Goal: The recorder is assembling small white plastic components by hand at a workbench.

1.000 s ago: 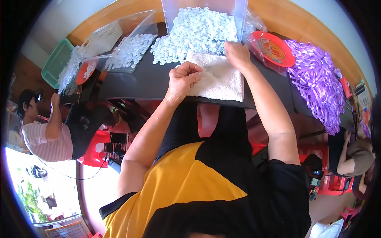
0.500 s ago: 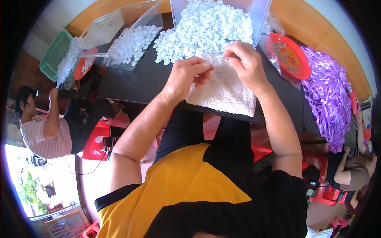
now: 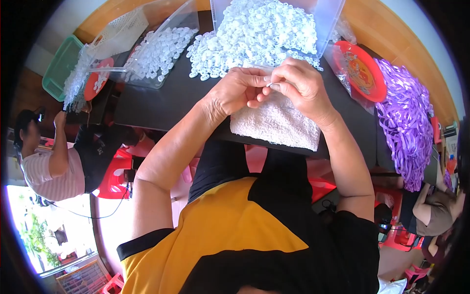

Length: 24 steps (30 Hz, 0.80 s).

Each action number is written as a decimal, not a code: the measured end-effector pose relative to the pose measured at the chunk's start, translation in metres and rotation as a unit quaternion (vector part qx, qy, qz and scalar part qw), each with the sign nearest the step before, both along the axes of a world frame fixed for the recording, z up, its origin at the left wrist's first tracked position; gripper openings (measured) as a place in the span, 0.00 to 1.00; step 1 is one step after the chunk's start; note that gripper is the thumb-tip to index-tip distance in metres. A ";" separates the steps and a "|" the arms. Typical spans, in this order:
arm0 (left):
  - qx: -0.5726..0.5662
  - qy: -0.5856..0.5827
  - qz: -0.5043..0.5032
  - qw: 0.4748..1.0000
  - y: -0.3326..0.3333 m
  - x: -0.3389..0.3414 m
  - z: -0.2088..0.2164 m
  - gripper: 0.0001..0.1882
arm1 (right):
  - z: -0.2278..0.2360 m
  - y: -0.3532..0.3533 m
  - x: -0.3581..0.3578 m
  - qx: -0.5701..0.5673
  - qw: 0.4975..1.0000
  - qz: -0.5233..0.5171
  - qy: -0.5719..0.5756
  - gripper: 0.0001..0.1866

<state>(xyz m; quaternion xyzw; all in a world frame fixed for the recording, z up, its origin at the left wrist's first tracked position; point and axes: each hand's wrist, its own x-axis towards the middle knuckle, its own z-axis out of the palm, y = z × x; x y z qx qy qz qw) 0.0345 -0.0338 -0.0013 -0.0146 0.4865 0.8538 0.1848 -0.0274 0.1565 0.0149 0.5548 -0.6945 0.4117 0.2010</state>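
My left hand (image 3: 239, 90) and my right hand (image 3: 299, 87) meet over a folded white towel (image 3: 279, 128) on the dark table. Both are closed in a pinch, fingertips touching. A small whitish piece (image 3: 269, 85) shows at the right thumb and forefinger; its exact kind is too small to tell. Whatever the left fingers hold is hidden. Just beyond the hands lies a large heap of small white oval plastic pieces (image 3: 267, 32), spilling from a clear plastic bin (image 3: 329, 29).
Left: another clear bin (image 3: 188, 24) with white pieces, a white basket (image 3: 120, 36), a green tray (image 3: 56, 73) and a red plate (image 3: 90, 88). Right: a red-orange plate (image 3: 377, 88) and piled purple ribbons (image 3: 404, 112). Co-workers sit on both sides.
My hands have come together from slightly apart, the left moving right and the right moving slightly lower, until their fingertips meet. The view has shifted slightly.
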 end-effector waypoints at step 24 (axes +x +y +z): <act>0.001 0.065 0.108 0.992 0.007 0.016 -0.007 0.07 | -0.007 -0.005 0.003 0.013 0.996 0.001 -0.087 0.12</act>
